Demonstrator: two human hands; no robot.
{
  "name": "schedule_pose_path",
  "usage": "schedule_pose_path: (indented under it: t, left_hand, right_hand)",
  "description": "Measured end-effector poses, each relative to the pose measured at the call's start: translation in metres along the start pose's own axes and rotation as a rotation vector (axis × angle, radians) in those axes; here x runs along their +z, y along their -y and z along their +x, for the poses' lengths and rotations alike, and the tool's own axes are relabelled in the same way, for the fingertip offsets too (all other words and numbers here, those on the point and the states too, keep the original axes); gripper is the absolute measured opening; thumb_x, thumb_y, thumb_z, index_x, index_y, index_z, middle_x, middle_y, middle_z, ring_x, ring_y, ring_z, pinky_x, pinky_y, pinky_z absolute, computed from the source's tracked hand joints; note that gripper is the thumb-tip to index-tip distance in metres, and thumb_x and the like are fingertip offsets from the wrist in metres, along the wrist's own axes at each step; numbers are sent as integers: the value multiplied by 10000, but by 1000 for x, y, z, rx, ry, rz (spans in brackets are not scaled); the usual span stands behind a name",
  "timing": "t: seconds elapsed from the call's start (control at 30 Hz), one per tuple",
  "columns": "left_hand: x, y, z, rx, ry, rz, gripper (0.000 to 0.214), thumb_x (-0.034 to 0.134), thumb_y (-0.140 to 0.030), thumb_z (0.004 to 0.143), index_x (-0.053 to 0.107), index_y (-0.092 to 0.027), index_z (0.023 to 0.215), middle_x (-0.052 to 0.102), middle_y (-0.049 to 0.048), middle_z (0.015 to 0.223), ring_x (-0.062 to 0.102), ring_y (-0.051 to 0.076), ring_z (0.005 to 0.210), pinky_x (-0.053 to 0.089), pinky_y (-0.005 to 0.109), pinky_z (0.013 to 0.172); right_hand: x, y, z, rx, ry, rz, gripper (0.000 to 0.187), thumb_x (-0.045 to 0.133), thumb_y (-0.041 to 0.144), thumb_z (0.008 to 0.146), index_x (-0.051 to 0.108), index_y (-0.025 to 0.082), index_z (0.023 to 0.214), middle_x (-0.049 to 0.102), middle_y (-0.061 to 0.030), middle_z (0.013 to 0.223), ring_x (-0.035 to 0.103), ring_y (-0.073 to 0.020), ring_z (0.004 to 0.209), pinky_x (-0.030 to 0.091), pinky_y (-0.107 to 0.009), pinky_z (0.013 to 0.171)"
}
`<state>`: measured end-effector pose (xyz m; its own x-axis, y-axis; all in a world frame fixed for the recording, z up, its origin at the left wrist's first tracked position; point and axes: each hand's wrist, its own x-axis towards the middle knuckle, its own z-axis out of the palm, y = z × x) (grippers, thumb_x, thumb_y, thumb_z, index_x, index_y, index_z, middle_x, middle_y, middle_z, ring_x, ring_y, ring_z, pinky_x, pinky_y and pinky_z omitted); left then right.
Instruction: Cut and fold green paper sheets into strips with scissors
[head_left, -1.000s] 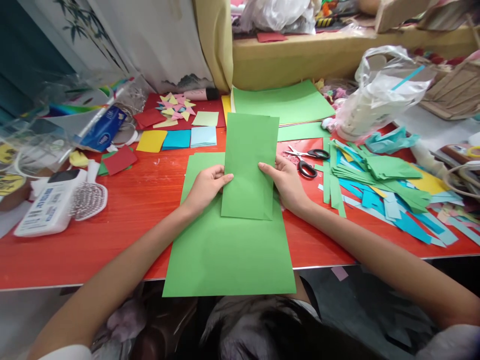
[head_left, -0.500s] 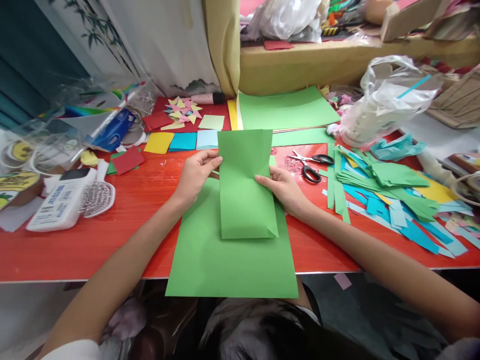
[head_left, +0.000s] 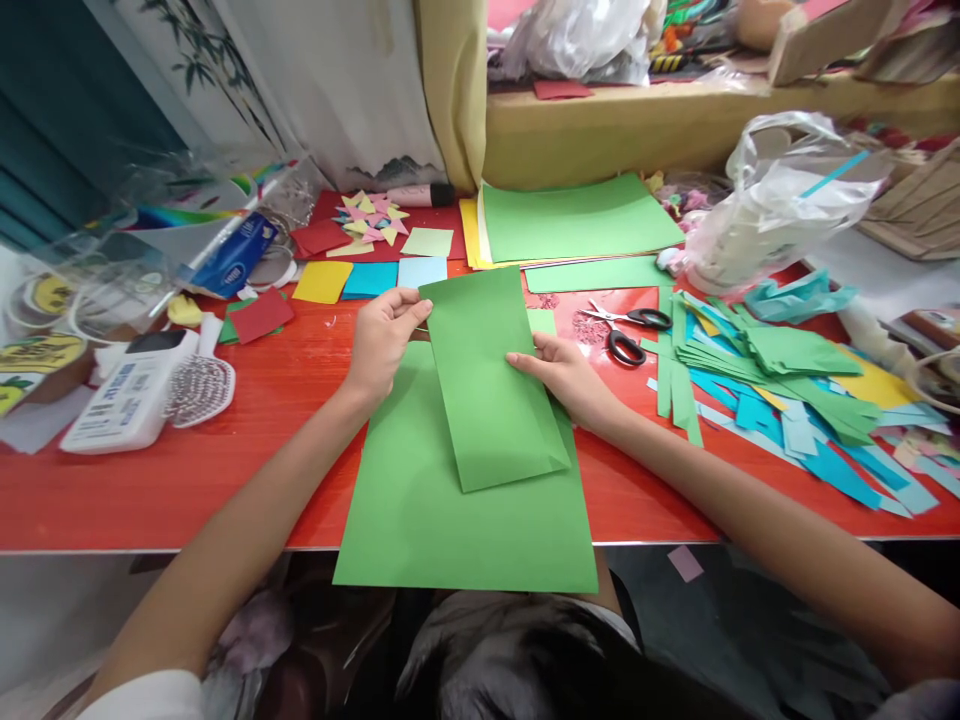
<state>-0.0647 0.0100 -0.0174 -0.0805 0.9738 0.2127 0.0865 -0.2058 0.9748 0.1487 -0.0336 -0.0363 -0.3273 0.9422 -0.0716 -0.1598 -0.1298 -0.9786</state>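
A folded piece of green paper (head_left: 491, 385) is held up between my two hands, tilted with its top toward the left. My left hand (head_left: 382, 340) pinches its upper left corner. On the right edge, my right hand (head_left: 566, 375) grips it with the thumb in front and the fingers behind. A small flap shows at its lower right corner. Beneath lies a larger green sheet (head_left: 465, 545), which overhangs the table's front edge. Black-handled scissors (head_left: 626, 330) lie partly open just beyond my right hand.
Cut green and blue paper strips (head_left: 780, 390) are heaped at the right, near a plastic bag with a cup (head_left: 765, 220). A stack of green sheets (head_left: 577, 220) lies at the back. At the left are a white bottle (head_left: 127, 395), a hairbrush (head_left: 202, 390) and coloured squares (head_left: 322, 282).
The folded green paper has turned from nearly upright to a tilt, its top shifting left and its bottom right. Both hands keep their hold on it.
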Motion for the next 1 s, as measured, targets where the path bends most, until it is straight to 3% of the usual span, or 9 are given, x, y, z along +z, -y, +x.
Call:
schedule_pose_path:
  t: [0.17,0.3,0.4,0.53,0.67,0.77,0.87,0.93,1.0]
  left_hand:
    - [2,-3,-2,-71,57,-33,239,674,-278,708,603,-159,902,598,-1,740,574,109,689,506,236,611]
    - [10,-9,-14,-252,278,4,378,703,-296,683,587,-143,1009,614,5,733,592,130,702,494,248,600]
    - [17,-11,-24,-322,407,88,281,702,-334,689,613,-138,870,590,-5,705,560,108,655,459,232,580]
    - [20,-8,-28,-300,380,87,225,694,-334,699,574,-144,681,493,-40,580,506,86,579,445,230,580]
    - [18,-3,-24,-260,305,45,218,691,-324,696,562,-151,667,500,-41,565,511,92,565,453,236,583]
    - [15,0,-19,-219,248,46,212,695,-318,687,563,-154,663,515,-39,566,514,91,555,447,227,566]
    - [11,4,-14,-194,194,27,193,698,-306,685,583,-151,688,581,-14,631,556,102,598,456,225,573]
    - [8,6,-10,-175,169,8,180,694,-297,690,610,-145,739,619,5,691,585,113,642,471,230,594]
    - [6,8,-7,-158,142,2,175,690,-287,693,625,-142,766,630,10,709,592,116,655,481,234,603]
  right_hand:
    - [-1,-4,2,-56,-63,20,266,682,356,761,644,214,984,710,-35,974,681,-198,770,567,-358,691]
    - [-6,-7,5,-120,-169,52,261,665,378,774,628,227,983,706,-25,993,678,-200,790,566,-362,695]
    - [-10,-7,6,-182,-206,79,248,647,370,792,616,232,996,701,-25,1002,676,-203,820,565,-367,715]
    - [-10,-7,6,-174,-189,94,234,651,371,782,609,230,964,701,-26,975,673,-204,816,561,-366,717]
    - [-7,-5,8,-91,-148,29,241,638,382,777,593,209,937,693,-36,910,663,-196,773,547,-363,701]
    - [-16,9,10,-96,-170,-228,241,586,401,807,573,191,924,668,-52,922,641,-190,817,522,-338,706]
    - [-49,36,7,-194,-259,-802,235,554,367,819,574,174,951,636,-87,1001,603,-212,902,475,-351,775]
    - [-79,53,1,-128,-342,-1286,263,590,351,779,596,163,963,584,-129,1127,560,-260,983,433,-376,806]
    - [-108,65,-7,32,-308,-1583,293,599,356,759,606,137,953,579,-155,1080,555,-267,939,414,-349,737]
